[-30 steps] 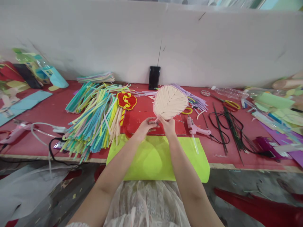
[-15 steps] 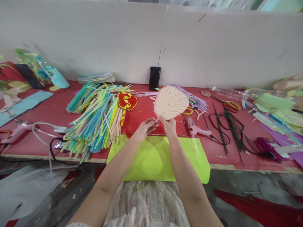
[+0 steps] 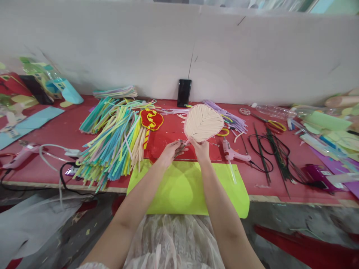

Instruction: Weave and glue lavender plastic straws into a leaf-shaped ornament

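Observation:
A cream, leaf-shaped fan point(image 3: 204, 121) with a pink rim stands tilted up above the red board, its ribs slanting from a middle line. My right hand point(image 3: 201, 148) is closed at the fan's base, thumb in front. Just left of it, my left hand point(image 3: 174, 151) pinches the thin stem that runs from the base. The fingers partly hide this stem. Left of the fan lies a smaller red fan point(image 3: 151, 119) with yellow trim and a striped handle. A pink glue gun point(image 3: 235, 154) rests to the right of my right hand.
A large heap of coloured pipe cleaners point(image 3: 109, 142) lies at left, with purple ones point(image 3: 231, 116) behind the fan. A yellow-green sheet point(image 3: 185, 186) hangs over the table's front edge. A black phone point(image 3: 184, 92) leans on the wall. Scissors point(image 3: 276, 126) and a black cable point(image 3: 260, 151) lie right.
The cream fan has tipped slightly and its top sits a little lower. Both hands keep their hold in nearly the same place. The view has shifted slightly.

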`<state>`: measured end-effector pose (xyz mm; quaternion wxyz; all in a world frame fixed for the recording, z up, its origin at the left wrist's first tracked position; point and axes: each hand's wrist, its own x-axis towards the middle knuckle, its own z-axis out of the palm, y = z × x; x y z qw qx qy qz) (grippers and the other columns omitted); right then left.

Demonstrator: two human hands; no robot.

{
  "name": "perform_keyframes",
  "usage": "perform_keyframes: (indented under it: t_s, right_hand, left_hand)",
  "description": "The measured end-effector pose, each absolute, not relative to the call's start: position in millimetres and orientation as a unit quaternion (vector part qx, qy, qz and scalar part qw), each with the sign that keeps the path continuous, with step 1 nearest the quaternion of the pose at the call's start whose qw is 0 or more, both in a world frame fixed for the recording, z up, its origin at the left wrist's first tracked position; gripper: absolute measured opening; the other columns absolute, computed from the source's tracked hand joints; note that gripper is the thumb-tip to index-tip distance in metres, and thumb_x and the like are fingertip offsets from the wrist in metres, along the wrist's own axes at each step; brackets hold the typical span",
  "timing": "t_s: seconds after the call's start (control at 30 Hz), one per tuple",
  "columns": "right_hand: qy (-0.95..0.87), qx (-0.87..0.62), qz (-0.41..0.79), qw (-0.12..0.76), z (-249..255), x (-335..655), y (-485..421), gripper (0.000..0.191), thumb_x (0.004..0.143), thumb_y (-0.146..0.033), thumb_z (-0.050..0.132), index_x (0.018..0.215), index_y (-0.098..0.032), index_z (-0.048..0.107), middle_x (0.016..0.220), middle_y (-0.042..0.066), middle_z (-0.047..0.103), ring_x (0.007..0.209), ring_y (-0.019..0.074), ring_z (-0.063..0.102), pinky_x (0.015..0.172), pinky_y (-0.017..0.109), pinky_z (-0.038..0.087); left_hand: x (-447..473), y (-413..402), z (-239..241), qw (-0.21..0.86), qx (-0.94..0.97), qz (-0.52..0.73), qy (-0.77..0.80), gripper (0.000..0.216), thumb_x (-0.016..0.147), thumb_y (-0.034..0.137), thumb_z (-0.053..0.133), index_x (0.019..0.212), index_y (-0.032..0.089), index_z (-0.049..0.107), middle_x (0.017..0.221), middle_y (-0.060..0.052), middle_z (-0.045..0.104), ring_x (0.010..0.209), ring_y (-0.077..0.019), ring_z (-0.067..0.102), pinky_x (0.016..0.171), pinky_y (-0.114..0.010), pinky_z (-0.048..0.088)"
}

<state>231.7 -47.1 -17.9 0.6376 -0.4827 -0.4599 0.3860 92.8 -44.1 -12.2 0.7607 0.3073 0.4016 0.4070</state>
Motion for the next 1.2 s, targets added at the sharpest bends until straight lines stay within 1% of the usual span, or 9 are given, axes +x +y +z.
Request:
perform_keyframes:
  t_s: [0.1,0.27,0.37,0.47,0.67,0.8,0.9,1.03,1.2]
  right_hand:
    - [-0.461,-0.488,0.37,0.642,-20.4,233.2,-46.1,0.021,0.069,-0.038,0.072,0.059,-0.019,0.072,0.067,0.0,0.073,0.076,0.0178,0.068,0.092,0.033,0.049]
    - [-0.432,-0.51,0.357,0.653,-25.1,234.0,-42.8,0.028,0.063,-0.044,0.075,0.066,-0.017,0.074,0.078,0.003,0.075,0.091,0.0219,0.068,0.092,0.035,0.049]
    - [-0.424,-0.515,0.358,0.653,-27.7,233.5,-41.0,0.031,0.062,-0.047,0.075,0.067,-0.016,0.074,0.081,0.004,0.075,0.093,0.0228,0.068,0.092,0.035,0.05]
    - [-0.434,-0.512,0.36,0.648,-28.8,233.4,-40.6,0.031,0.063,-0.048,0.074,0.064,-0.017,0.074,0.081,0.004,0.075,0.093,0.0228,0.069,0.095,0.035,0.049]
    - [-0.4,-0.544,0.338,0.655,-31.2,235.5,-39.7,0.039,0.06,-0.046,0.075,0.082,-0.013,0.075,0.091,0.007,0.075,0.097,0.0253,0.068,0.091,0.037,0.052]
    - [-0.405,-0.542,0.342,0.652,-34.3,238.0,-37.6,0.035,0.062,-0.044,0.075,0.08,-0.014,0.076,0.085,0.005,0.075,0.092,0.0236,0.069,0.089,0.035,0.052]
    - [-0.424,-0.54,0.343,0.641,-35.2,239.7,-37.1,0.032,0.063,-0.045,0.074,0.076,-0.015,0.076,0.079,0.003,0.075,0.088,0.0226,0.069,0.09,0.034,0.051]
    - [-0.432,-0.538,0.352,0.633,-32.7,240.0,-38.7,0.032,0.064,-0.047,0.073,0.068,-0.015,0.074,0.08,0.004,0.075,0.092,0.0233,0.068,0.093,0.036,0.05]
    - [-0.415,-0.543,0.356,0.637,-25.4,238.1,-42.6,0.032,0.062,-0.046,0.074,0.071,-0.015,0.074,0.084,0.005,0.075,0.095,0.0238,0.067,0.092,0.036,0.049]
  left_hand:
    - [90.7,-43.8,-12.8,0.761,0.336,0.397,0.388,0.018,0.081,0.029,0.067,0.09,0.014,0.065,0.093,-0.008,0.074,0.069,-0.012,0.069,0.061,-0.018,0.05]
    - [90.5,-42.2,-13.9,0.763,0.351,0.398,0.369,0.016,0.073,0.018,0.074,0.084,0.014,0.062,0.086,-0.005,0.073,0.073,-0.0103,0.069,0.066,-0.017,0.049]
    - [91.9,-40.6,-16.1,0.759,0.342,0.413,0.368,0.015,0.072,0.013,0.074,0.081,0.013,0.062,0.08,-0.003,0.072,0.069,-0.0088,0.068,0.065,-0.016,0.049]
    - [92.6,-39.0,-20.0,0.75,0.349,0.426,0.368,0.018,0.07,0.015,0.076,0.081,0.013,0.062,0.081,-0.003,0.073,0.071,-0.0099,0.069,0.066,-0.017,0.051]
    - [90.9,-37.5,-23.7,0.725,0.409,0.431,0.349,0.031,0.063,0.025,0.081,0.086,0.013,0.063,0.09,-0.006,0.074,0.081,-0.0164,0.07,0.076,-0.027,0.054]
    - [89.1,-38.1,-18.5,0.697,0.459,0.42,0.356,0.033,0.064,0.027,0.08,0.09,0.014,0.064,0.094,-0.009,0.074,0.09,-0.021,0.07,0.084,-0.035,0.053]
    - [88.6,-37.6,-16.3,0.688,0.47,0.419,0.361,0.032,0.063,0.026,0.08,0.088,0.014,0.063,0.092,-0.009,0.074,0.09,-0.0224,0.07,0.081,-0.035,0.055]
    - [88.5,-36.7,-15.6,0.694,0.467,0.412,0.362,0.03,0.064,0.023,0.079,0.086,0.013,0.062,0.09,-0.009,0.074,0.08,-0.0203,0.071,0.074,-0.034,0.056]
    - [88.8,-37.5,-14.7,0.689,0.472,0.413,0.364,0.027,0.066,0.022,0.077,0.086,0.013,0.061,0.088,-0.009,0.074,0.073,-0.0174,0.071,0.072,-0.031,0.057]
